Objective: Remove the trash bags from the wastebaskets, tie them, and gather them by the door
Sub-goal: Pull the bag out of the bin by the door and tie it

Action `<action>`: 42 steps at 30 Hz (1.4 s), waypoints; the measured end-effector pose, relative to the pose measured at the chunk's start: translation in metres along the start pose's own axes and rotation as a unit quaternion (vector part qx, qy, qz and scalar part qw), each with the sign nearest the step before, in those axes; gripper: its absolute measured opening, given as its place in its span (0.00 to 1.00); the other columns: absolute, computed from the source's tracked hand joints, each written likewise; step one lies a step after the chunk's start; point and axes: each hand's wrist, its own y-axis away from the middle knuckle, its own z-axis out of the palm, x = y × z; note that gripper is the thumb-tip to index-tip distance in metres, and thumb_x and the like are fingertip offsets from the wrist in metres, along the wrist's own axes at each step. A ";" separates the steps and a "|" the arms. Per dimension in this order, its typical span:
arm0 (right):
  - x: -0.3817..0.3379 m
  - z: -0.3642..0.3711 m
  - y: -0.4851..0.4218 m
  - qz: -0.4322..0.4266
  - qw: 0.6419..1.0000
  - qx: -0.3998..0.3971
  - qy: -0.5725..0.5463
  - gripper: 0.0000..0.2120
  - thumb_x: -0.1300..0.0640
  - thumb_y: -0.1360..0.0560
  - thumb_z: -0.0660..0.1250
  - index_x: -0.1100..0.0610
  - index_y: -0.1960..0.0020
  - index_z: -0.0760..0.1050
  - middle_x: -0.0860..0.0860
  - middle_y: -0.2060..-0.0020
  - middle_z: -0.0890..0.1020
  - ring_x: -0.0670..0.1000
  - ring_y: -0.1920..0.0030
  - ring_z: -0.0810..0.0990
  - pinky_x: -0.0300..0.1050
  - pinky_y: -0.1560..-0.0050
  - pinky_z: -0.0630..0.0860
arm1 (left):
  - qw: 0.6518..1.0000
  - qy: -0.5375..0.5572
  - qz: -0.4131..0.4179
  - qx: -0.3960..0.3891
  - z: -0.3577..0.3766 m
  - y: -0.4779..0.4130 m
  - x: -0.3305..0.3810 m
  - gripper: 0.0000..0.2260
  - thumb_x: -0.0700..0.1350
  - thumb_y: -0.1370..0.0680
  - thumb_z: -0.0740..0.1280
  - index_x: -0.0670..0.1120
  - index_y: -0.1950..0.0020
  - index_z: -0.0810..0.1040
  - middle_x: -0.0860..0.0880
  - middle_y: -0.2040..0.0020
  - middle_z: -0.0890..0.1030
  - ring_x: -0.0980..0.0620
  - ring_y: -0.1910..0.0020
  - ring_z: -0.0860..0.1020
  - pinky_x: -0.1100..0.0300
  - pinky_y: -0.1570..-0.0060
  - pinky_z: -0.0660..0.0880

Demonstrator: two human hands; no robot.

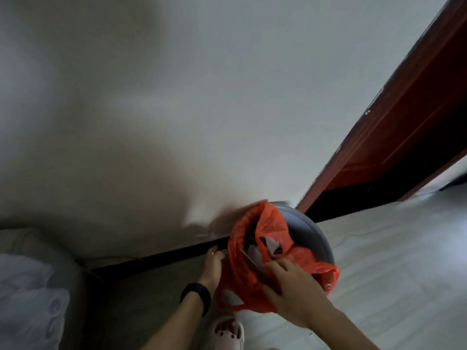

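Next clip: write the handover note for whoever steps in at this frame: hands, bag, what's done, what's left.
Left hand: against the left side of the red trash bag; grip unclear.
Right hand: fingers curled on the bag's near edge.
Bag: open, holding trash, in the grey wastebasket at the wall, beside the door.
Done: bag off the basket's far rim.
Left: lift out, tie, set by the door.

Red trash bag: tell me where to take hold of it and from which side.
Grip the red trash bag by its loose rim and handle loop, coming from above on the near side. The plastic stands slack above the grey wastebasket there, while the far side sits close to the wall.
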 end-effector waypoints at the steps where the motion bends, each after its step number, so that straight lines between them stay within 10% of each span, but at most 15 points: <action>1: -0.006 0.005 0.000 0.015 1.000 0.000 -0.022 0.21 0.37 0.27 0.56 0.41 0.35 0.68 0.41 0.40 0.73 0.48 0.42 0.76 0.46 0.45 0.75 | 1.000 -0.017 -0.008 -0.009 0.003 0.021 0.013 0.25 0.36 0.28 0.62 0.40 0.30 0.68 0.38 0.48 0.81 0.45 0.55 0.79 0.57 0.59 0.77; 4: -0.020 0.016 -0.001 0.063 0.995 0.022 -0.068 0.22 0.38 0.25 0.61 0.43 0.34 0.65 0.43 0.38 0.70 0.49 0.41 0.78 0.47 0.47 0.76 | 0.979 -0.195 0.015 -0.053 0.001 0.035 0.019 0.15 0.31 0.20 0.56 0.46 0.39 0.69 0.42 0.50 0.80 0.49 0.57 0.76 0.64 0.66 0.73; 9: -0.023 0.024 -0.007 0.141 0.980 0.067 -0.124 0.27 0.36 0.24 0.61 0.44 0.30 0.60 0.45 0.37 0.74 0.52 0.43 0.80 0.50 0.49 0.76 | 0.951 -0.292 -0.006 -0.097 -0.020 -0.004 -0.009 0.16 0.35 0.22 0.64 0.39 0.34 0.74 0.40 0.36 0.79 0.44 0.41 0.79 0.53 0.40 0.76; 15: -0.016 0.033 -0.018 0.165 0.980 0.042 -0.105 0.20 0.35 0.26 0.61 0.46 0.40 0.67 0.46 0.47 0.79 0.51 0.48 0.80 0.54 0.49 0.79 | 0.958 -0.267 -0.087 -0.064 -0.027 0.005 -0.011 0.05 0.42 0.21 0.66 0.42 0.47 0.79 0.48 0.55 0.80 0.55 0.65 0.76 0.70 0.76 0.71; 26: -0.005 0.025 -0.037 0.249 0.954 0.115 -0.117 0.25 0.26 0.29 0.57 0.48 0.57 0.71 0.46 0.58 0.79 0.52 0.56 0.80 0.50 0.57 0.76 | 0.993 -0.107 -0.015 -0.045 -0.019 0.028 0.025 0.15 0.33 0.25 0.64 0.43 0.71 0.74 0.48 0.77 0.76 0.52 0.76 0.74 0.64 0.75 0.67; 31: -0.011 0.005 -0.034 0.231 0.953 0.153 -0.119 0.12 0.43 0.23 0.60 0.51 0.53 0.73 0.52 0.51 0.78 0.57 0.52 0.80 0.55 0.52 0.78 | 0.991 -0.110 0.049 -0.061 -0.012 0.067 0.069 0.18 0.36 0.24 0.61 0.45 0.73 0.67 0.50 0.81 0.66 0.54 0.83 0.63 0.63 0.78 0.61; 37: -0.009 -0.001 -0.026 0.190 0.973 0.060 -0.115 0.28 0.27 0.29 0.57 0.48 0.43 0.72 0.49 0.48 0.81 0.53 0.49 0.81 0.51 0.51 0.77 | 0.977 -0.158 0.103 -0.097 0.022 0.104 0.119 0.09 0.40 0.22 0.66 0.45 0.63 0.78 0.46 0.68 0.79 0.53 0.75 0.75 0.64 0.74 0.73; 42: -0.004 0.010 -0.024 0.227 0.967 0.019 -0.116 0.27 0.35 0.24 0.57 0.50 0.33 0.69 0.53 0.38 0.79 0.57 0.39 0.79 0.56 0.40 0.76 | 0.951 -0.257 0.131 -0.107 0.044 0.118 0.137 0.11 0.38 0.25 0.68 0.45 0.67 0.77 0.48 0.71 0.78 0.54 0.75 0.76 0.67 0.75 0.72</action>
